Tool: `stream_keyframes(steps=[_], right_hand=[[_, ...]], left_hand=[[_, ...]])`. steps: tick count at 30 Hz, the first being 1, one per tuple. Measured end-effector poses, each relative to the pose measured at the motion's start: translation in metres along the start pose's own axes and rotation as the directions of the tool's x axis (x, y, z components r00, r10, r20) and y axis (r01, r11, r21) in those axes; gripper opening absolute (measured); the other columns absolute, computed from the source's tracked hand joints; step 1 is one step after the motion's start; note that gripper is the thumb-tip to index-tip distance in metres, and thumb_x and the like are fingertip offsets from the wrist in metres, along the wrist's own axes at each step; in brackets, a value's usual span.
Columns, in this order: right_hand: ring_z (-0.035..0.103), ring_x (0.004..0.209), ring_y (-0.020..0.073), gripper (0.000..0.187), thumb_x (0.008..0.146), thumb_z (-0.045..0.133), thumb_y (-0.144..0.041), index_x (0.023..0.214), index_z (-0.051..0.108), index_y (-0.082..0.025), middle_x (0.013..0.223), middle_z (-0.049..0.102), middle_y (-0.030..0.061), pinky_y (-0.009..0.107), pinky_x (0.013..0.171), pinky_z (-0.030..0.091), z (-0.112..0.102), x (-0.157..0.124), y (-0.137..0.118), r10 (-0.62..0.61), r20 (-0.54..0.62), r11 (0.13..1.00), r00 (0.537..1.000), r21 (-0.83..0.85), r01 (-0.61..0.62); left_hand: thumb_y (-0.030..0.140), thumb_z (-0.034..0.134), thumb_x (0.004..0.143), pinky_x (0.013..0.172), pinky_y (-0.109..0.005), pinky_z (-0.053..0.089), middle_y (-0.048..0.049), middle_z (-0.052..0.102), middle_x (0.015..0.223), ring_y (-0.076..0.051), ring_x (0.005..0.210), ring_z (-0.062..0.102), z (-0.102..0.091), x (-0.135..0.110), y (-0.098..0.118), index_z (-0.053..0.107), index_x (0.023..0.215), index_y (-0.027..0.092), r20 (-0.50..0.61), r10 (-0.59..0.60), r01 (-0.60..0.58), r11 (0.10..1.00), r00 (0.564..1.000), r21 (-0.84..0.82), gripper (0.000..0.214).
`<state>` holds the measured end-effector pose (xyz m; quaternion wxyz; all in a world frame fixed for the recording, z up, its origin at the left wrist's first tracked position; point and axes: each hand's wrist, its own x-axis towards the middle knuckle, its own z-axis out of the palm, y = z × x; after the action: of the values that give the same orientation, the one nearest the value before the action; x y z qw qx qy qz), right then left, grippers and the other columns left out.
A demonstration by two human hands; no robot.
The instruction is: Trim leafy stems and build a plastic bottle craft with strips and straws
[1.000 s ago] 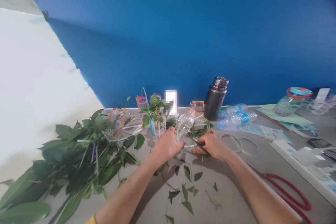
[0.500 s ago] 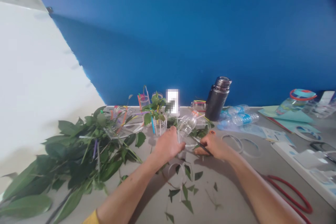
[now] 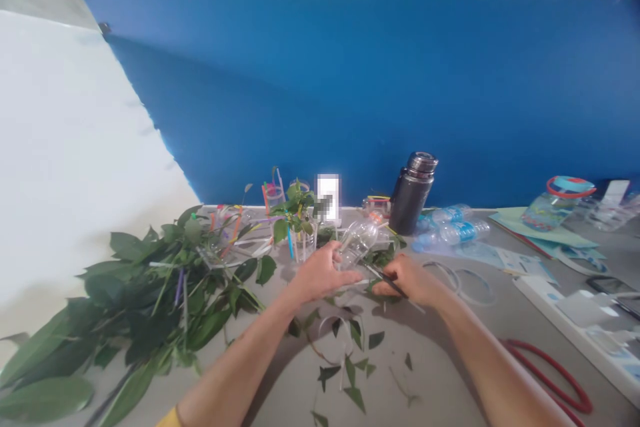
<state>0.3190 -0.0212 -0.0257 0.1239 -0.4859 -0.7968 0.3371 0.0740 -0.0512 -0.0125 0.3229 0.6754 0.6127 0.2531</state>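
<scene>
Nearest, loose leaves [image 3: 354,399] lie on the tabletop [image 3: 433,377]. Beyond them, the right hand [image 3: 411,277] grips a slim dark tool [image 3: 398,285]. The left hand [image 3: 320,273] is beside a tilted clear bottle [image 3: 362,240]; whether it grips, I cannot tell. Farther, a dark flask [image 3: 412,201] stands before the blue panel [image 3: 350,87].

Bottle [image 3: 363,239] colourless, loose leaves [image 3: 355,399] green, flask [image 3: 413,200] dark grey, panel [image 3: 350,93] blue, cord [image 3: 586,403] red.

I can see a strip of yellow sleeve [image 3: 170,419] on the left arm [image 3: 243,353]; the right forearm [image 3: 483,350], left hand [image 3: 320,273] and right hand [image 3: 407,280] are bare.
</scene>
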Motion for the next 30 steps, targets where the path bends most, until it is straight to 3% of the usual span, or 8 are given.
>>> stream_keyframes(steps=[3,7,9,13,21,30], right_hand=[[0.032,0.057,0.0123,0.052,0.071,0.069,-0.058,0.051,0.041,-0.020,0.055,0.033,-0.0037,0.028,0.053,0.021,-0.004,-0.003,-0.002,0.019,-0.030,1.000,0.999,0.006,-0.019],[0.030,0.057,0.0118,0.053,0.071,0.070,-0.058,0.050,0.040,-0.020,0.055,0.032,-0.0044,0.027,0.052,0.021,-0.004,-0.002,0.001,0.036,-0.056,0.999,0.998,-0.001,-0.036],[0.030,0.056,0.0115,0.054,0.071,0.070,-0.059,0.049,0.040,-0.020,0.054,0.031,-0.0047,0.028,0.052,0.021,-0.003,0.000,0.004,0.035,-0.048,0.999,0.998,0.009,-0.034],[0.032,0.055,0.0114,0.055,0.072,0.071,-0.060,0.049,0.041,-0.020,0.052,0.034,-0.0049,0.027,0.052,0.022,0.000,0.003,0.006,0.050,-0.032,0.998,0.998,0.042,-0.048],[0.034,0.055,0.0121,0.054,0.072,0.070,-0.060,0.049,0.042,-0.020,0.051,0.035,-0.0045,0.027,0.052,0.023,0.002,0.001,0.005,0.052,-0.060,0.997,0.997,0.059,-0.049],[0.030,0.057,0.0127,0.054,0.072,0.069,-0.060,0.050,0.039,-0.021,0.054,0.032,-0.0037,0.028,0.052,0.021,0.002,0.001,0.003,0.021,-0.077,1.000,0.997,0.021,-0.020]], left_hand=[[0.054,0.082,0.069,0.086,-0.037,0.053,-0.0146,0.073,0.120,-0.028,0.100,0.072,-0.007,0.006,-0.010,0.059,0.135,0.016,0.088,-0.001,0.013,0.991,0.996,-0.135,0.080],[0.049,0.077,0.073,0.067,-0.031,0.051,-0.0067,0.075,0.085,-0.021,0.072,0.071,-0.008,0.007,-0.009,0.064,0.124,0.012,0.178,-0.040,0.076,0.977,0.983,-0.199,0.065],[0.046,0.074,0.074,0.061,-0.029,0.048,-0.0028,0.072,0.073,-0.019,0.063,0.067,-0.005,0.005,-0.005,0.065,0.120,0.012,0.149,-0.067,0.092,0.981,0.987,-0.169,0.058],[0.044,0.075,0.071,0.062,-0.029,0.048,-0.0045,0.075,0.084,-0.020,0.070,0.068,0.002,0.003,-0.001,0.068,0.114,0.013,0.015,-0.042,0.043,0.998,0.999,-0.040,0.053],[0.037,0.072,0.074,0.068,-0.031,0.048,-0.0053,0.074,0.084,-0.023,0.077,0.069,0.011,0.001,0.003,0.066,0.117,0.013,-0.092,-0.024,0.031,0.997,0.995,0.073,0.049],[0.037,0.071,0.074,0.070,-0.032,0.047,-0.0074,0.074,0.088,-0.025,0.081,0.069,0.006,-0.001,0.006,0.066,0.112,0.015,-0.105,-0.010,0.026,0.988,0.994,0.153,0.045]])
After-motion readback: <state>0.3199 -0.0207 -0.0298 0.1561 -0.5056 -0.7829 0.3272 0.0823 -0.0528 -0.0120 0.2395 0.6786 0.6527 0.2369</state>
